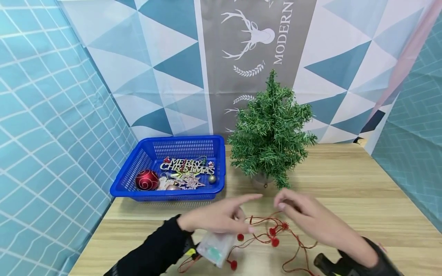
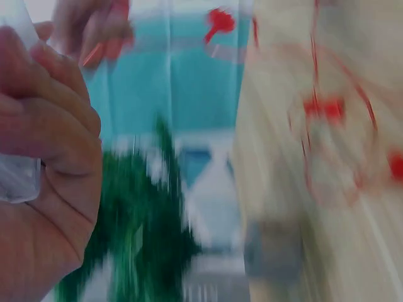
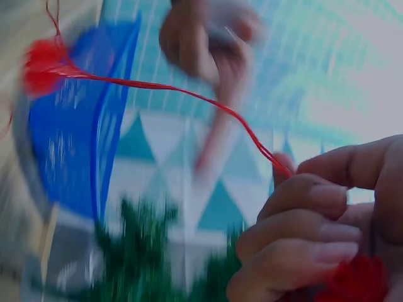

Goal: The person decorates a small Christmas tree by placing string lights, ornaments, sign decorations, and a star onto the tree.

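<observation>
A red pom-pom string (image 1: 266, 241) lies in loops on the table, its cords tangled. With thumb and fingertips my right hand (image 1: 305, 214) pinches the red cord (image 3: 189, 93). One red pom-pom (image 3: 356, 280) shows under its curled fingers in the right wrist view. My left hand (image 1: 221, 218) hovers over the string with its index finger pointing out. Its other fingers curl round a clear plastic packet (image 1: 215, 249) with a pale green patch, which hangs below the palm. The small green Christmas tree (image 1: 272, 134) stands just beyond both hands.
At the back left sits a blue basket (image 1: 221, 168) holding a red bauble (image 1: 147, 179), a Merry Christmas sign (image 1: 186, 166), a glittery snowflake (image 1: 190, 181) and other ornaments. A patterned cloth (image 1: 179, 76) hangs behind the table (image 1: 345, 184).
</observation>
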Tool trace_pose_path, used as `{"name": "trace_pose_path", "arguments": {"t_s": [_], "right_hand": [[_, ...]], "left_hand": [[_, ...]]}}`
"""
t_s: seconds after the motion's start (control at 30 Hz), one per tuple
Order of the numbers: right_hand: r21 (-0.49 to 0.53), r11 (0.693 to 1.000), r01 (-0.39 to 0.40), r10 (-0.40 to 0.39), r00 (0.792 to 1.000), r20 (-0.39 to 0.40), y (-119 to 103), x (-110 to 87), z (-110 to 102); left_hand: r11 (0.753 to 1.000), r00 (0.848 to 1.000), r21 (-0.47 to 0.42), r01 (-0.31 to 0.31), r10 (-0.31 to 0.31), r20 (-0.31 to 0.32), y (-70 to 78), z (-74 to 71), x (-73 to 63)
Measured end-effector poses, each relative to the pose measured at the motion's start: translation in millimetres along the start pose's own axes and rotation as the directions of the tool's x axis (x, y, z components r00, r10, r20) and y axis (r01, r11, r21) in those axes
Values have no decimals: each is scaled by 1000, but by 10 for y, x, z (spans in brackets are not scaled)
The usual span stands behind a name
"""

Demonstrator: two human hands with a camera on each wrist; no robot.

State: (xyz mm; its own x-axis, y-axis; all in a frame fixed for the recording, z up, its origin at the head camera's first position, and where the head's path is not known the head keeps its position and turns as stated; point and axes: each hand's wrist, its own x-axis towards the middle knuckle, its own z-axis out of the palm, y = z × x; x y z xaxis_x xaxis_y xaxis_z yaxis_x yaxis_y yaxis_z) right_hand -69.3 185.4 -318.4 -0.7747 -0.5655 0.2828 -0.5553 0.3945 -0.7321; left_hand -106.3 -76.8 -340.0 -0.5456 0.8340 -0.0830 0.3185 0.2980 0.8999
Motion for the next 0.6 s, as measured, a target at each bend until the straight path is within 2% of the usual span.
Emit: {"name": "trace_pose_path", "arguments": {"t_s": [0.07, 0.13, 0.23, 0.33, 0.43, 0.5, 0.57, 0.6], "right_hand": [[22, 1000, -4, 3, 999, 40, -86, 80, 85], [77, 997, 3, -7, 998, 58, -116, 118, 132], [210, 977, 37, -57, 995, 87, -37, 106, 145], [394, 919, 32, -115, 975, 189, 156, 62, 129], [514, 856, -52, -129, 942, 311, 379, 8, 134], [555, 821, -136, -100, 922, 374, 520, -29, 149], [555, 794, -248, -12, 906, 422, 633, -63, 166], [541, 795, -275, 21, 904, 428, 692, -72, 183]], "left_hand": [[1000, 998, -13, -7, 8, 62, 94, 85, 154], [999, 994, -18, -40, 41, 99, 146, 127, 256], [991, 982, -37, -131, 135, 132, 169, 80, 261], [967, 962, -113, -227, 241, 131, 168, -75, 83], [938, 946, -166, -305, 318, 59, 173, -275, -191], [932, 944, -162, -326, 328, -10, 178, -390, -378], [936, 952, -175, -306, 299, -61, 170, -476, -546], [938, 955, -180, -295, 286, -74, 164, -508, -614]]}}
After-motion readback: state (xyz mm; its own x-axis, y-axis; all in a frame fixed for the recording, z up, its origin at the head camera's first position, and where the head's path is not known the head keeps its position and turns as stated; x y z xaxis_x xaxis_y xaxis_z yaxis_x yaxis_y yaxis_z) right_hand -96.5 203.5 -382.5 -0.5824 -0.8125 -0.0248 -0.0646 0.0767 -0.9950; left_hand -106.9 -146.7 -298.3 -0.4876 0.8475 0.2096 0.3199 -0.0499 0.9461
